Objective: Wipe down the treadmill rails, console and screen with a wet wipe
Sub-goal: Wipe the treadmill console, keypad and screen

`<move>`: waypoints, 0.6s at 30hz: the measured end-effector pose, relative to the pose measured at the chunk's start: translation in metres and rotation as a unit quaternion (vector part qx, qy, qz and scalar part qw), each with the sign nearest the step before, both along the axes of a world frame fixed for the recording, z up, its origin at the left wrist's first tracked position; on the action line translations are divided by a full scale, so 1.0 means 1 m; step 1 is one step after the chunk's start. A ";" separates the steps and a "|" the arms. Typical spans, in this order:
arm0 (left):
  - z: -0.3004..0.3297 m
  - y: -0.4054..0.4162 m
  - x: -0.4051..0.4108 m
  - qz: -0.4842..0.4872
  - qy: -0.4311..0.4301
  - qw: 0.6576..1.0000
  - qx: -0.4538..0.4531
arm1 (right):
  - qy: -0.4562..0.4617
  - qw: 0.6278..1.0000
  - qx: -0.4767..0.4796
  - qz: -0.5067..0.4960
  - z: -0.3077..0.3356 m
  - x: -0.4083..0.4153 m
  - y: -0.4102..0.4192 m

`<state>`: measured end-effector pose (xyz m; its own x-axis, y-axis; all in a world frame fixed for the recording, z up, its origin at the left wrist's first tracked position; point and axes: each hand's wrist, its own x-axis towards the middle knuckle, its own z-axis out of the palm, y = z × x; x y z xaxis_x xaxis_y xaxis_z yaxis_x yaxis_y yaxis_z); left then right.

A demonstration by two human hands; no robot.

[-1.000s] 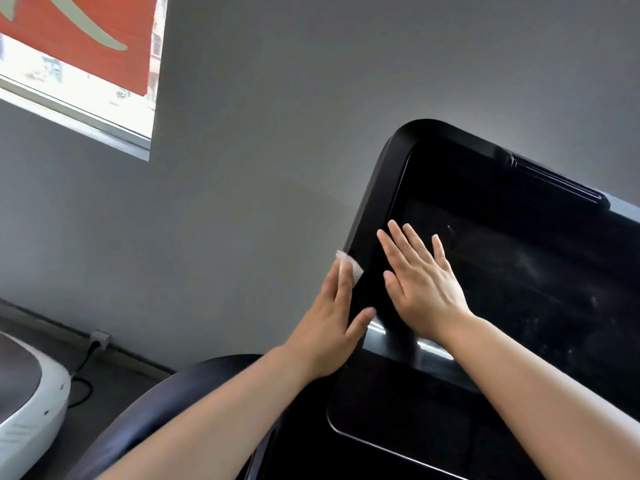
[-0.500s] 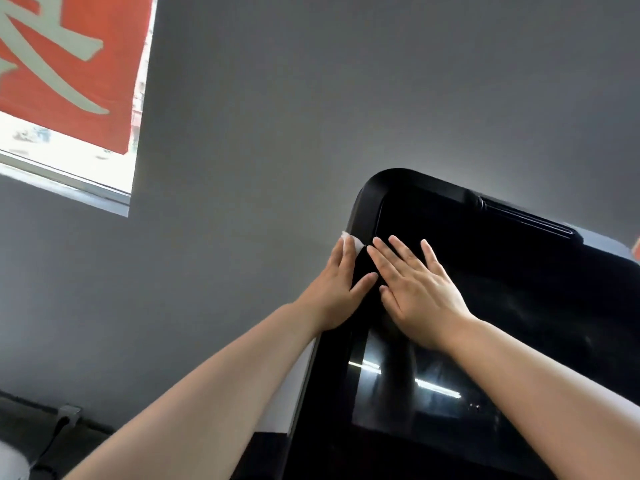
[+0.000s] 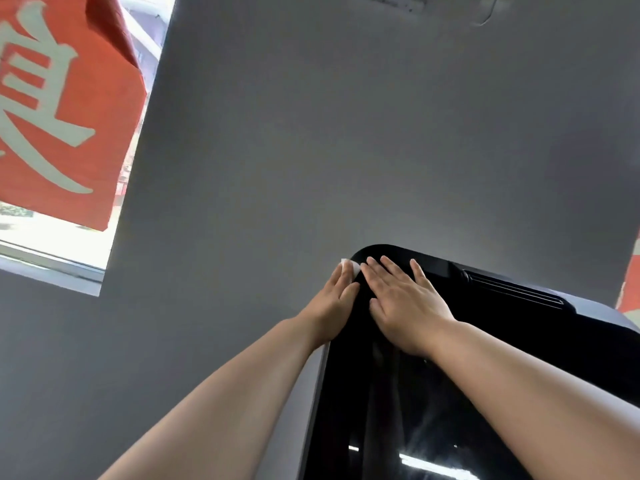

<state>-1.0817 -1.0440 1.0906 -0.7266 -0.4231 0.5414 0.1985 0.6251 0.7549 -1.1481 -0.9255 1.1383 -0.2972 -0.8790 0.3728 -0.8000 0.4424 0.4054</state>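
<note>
Both hands have climbed the treadmill's black screen (image 3: 467, 393) since a second ago and now sit right at its top left corner, where earlier they were roughly halfway up the left edge. The left hand (image 3: 334, 303) lies against the outer side of the screen's frame, fingers straight and held together, thumb pressed onto the front edge. A small white wet wipe (image 3: 348, 266) pokes out from under its fingertips, pinned flat against the rounded corner; most of the wipe is hidden beneath the hand, so how much is there I cannot tell. The right hand (image 3: 403, 303) rests palm-down on the glass just inside that same corner, fingers extended and slightly spread, gripping nothing. Its fingertips nearly reach the screen's top rim, and its index finger lies just beside the left hand's thumb.

The view has tipped upward too. The dark rail and the white machine that showed below the screen before are gone from sight, and the grey wall (image 3: 346, 133) fills most of the space above it. Up to the left of the screen, far more of the red banner (image 3: 59, 109) in the window is visible, its pale characters now readable as large strokes.
</note>
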 end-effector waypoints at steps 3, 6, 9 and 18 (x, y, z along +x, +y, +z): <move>0.014 -0.006 -0.006 0.004 0.011 1.000 0.000 | 0.007 1.000 0.000 -0.011 0.005 -0.002 -0.001; 0.023 -0.010 -0.009 0.028 0.013 0.999 -0.043 | 0.004 1.000 -0.018 -0.025 0.010 -0.005 -0.001; 0.018 -0.011 -0.007 0.055 0.004 0.993 -0.103 | -0.004 0.999 -0.025 -0.025 0.011 -0.009 0.001; -0.063 0.036 0.037 0.087 -0.048 0.958 -0.269 | 0.001 0.997 -0.072 0.019 -0.040 -0.004 0.030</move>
